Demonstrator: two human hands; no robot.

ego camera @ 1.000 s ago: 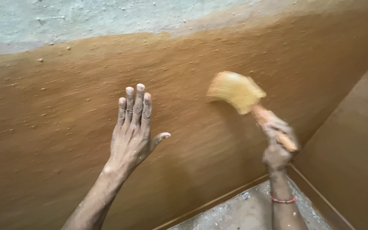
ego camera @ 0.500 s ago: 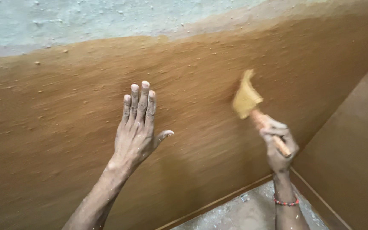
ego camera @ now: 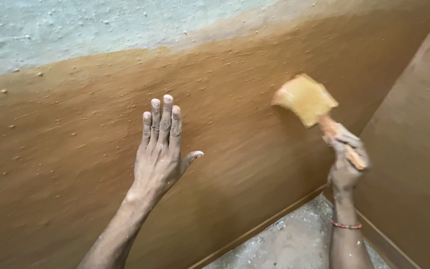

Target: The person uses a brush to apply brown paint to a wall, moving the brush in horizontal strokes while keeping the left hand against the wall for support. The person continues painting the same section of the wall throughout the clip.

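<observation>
My left hand [ego camera: 160, 152] lies flat against a wall coated in wet brown mud plaster [ego camera: 65, 164], fingers together and pointing up, thumb out to the right. It holds nothing. My right hand [ego camera: 345, 162] grips the orange handle of a wide brush [ego camera: 304, 99], whose pale yellow bristles press against the brown wall to the right of my left hand. A red thread band [ego camera: 346, 225] circles my right wrist.
Above the brown coat the wall is bare, rough grey-white plaster [ego camera: 75, 25]. A second brown wall [ego camera: 419, 149] meets it at a corner on the right. A strip of grey dusty floor [ego camera: 294, 244] shows at the bottom.
The brush has swung from edge-on to broadside against the wall, moving slightly left and up. My left hand has stayed flat in the same place.
</observation>
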